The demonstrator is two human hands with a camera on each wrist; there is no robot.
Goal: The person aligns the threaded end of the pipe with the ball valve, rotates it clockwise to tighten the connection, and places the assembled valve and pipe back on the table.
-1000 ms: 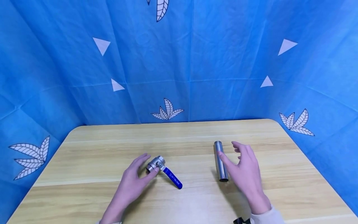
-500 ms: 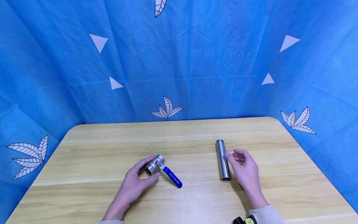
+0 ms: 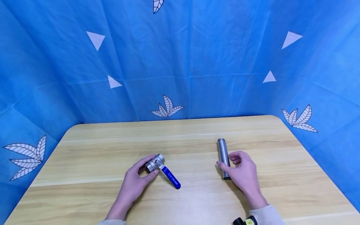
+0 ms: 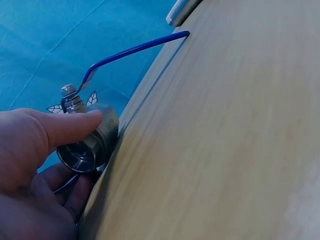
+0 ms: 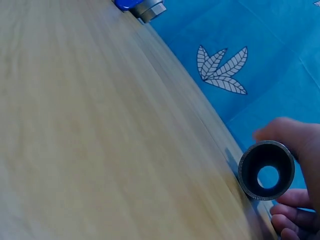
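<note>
A steel ball valve (image 3: 154, 163) with a blue lever handle (image 3: 171, 177) is left of centre on the table. My left hand (image 3: 135, 182) grips its body, the thumb on the near side and the fingers behind; in the left wrist view the thumb lies across the valve (image 4: 111, 127). To the right, a short steel pipe (image 3: 222, 147) lies pointing away from me. My right hand (image 3: 244, 171) holds it near its closer end, thumb reaching over to the left side, fingers at the right. The pipe's open end (image 5: 252, 167) faces the right wrist camera.
The wooden table (image 3: 191, 200) has rounded far corners. A blue cloth (image 3: 225, 62) with white leaf and triangle prints hangs behind it and along both sides. A black device (image 3: 244, 221) is on the right wrist beside a light sleeve (image 3: 267, 215).
My right thumb has crossed from the pipe's right side to its left, and the hand has come in around it. My left fingers have drawn closer round the valve body. The head view shifts slightly.
</note>
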